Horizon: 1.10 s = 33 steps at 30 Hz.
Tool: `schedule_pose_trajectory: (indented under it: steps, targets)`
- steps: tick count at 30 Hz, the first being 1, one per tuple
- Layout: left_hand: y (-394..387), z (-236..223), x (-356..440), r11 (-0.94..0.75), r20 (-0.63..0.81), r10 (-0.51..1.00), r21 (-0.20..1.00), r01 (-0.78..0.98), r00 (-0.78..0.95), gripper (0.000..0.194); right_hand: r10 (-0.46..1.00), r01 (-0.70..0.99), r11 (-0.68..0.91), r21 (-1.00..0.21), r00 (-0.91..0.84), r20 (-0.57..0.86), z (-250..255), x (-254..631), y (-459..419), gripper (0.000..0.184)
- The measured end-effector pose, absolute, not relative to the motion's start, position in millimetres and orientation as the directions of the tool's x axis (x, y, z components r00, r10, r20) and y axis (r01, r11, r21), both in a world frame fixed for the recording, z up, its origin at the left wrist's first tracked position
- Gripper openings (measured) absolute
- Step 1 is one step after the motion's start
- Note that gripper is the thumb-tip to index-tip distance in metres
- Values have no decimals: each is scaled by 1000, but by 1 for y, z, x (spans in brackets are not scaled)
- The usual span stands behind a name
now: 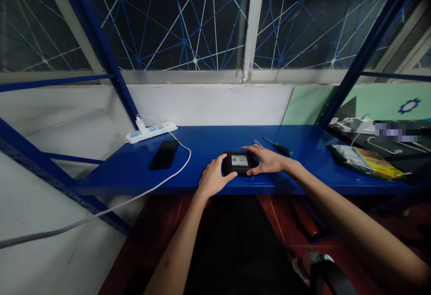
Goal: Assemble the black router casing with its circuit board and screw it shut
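A small black box-like device [238, 162] with a white label on top lies near the front edge of the blue shelf [208, 144]. My left hand [213, 179] grips its left side, thumb along the near edge. On the device's right side rests my right hand [267, 159], with its fingers curled over the far corner and thumb against the near right side. Both hands hold the device flat on the shelf.
A green-handled screwdriver [279, 147] lies just behind my right hand. Left of the device lie a black phone [164, 154] and a white power strip [151, 132] with a white cable [134, 196] running off the shelf. A packet [367, 160] lies at the right.
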<state>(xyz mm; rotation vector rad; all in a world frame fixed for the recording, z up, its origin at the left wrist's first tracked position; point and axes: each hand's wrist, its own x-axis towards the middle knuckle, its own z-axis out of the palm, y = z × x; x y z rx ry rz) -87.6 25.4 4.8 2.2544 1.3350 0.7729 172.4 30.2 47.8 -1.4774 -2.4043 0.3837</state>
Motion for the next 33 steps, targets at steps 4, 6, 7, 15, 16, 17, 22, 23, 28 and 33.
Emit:
schedule_pose_trajectory:
  steps: [4, 6, 7, 15, 16, 17, 22, 23, 28, 33]
  targets:
    - [27, 3, -89, -485, 283, 871, 618, 618, 401, 71, 885, 808, 460, -369, -452, 114, 50, 161, 30, 107]
    - [28, 2, -90, -496, 295, 865, 626, 603, 405, 74, 879, 805, 471, -360, -463, 115, 52, 156, 30, 108]
    - [29, 1, -91, -498, 300, 864, 629, 597, 404, 76, 877, 808, 476, -349, -465, 119, 52, 153, 30, 108]
    - [31, 0, -90, -473, 282, 876, 654, 590, 390, 87, 848, 795, 529, -297, -487, 209, 49, 147, 32, 106]
    - [31, 0, -90, -463, 274, 882, 658, 593, 385, 90, 845, 793, 534, -295, -487, 220, 48, 147, 31, 106]
    - [31, -1, -89, -452, 264, 887, 663, 597, 378, 94, 844, 792, 535, -293, -484, 232, 48, 147, 30, 105]
    - [31, -3, -87, -426, 254, 900, 682, 595, 354, 116, 846, 802, 519, -297, -433, 311, 46, 147, 21, 101]
    - [30, -2, -86, -426, 254, 900, 682, 595, 354, 117, 846, 800, 517, -303, -423, 326, 45, 148, 19, 99]
    - [28, 3, -85, -405, 230, 909, 683, 608, 347, 117, 845, 793, 510, -333, -391, 365, 41, 152, 15, 95]
    - [27, 5, -86, -382, 200, 917, 689, 616, 344, 117, 835, 810, 504, -301, -368, 409, 36, 163, 9, 97]
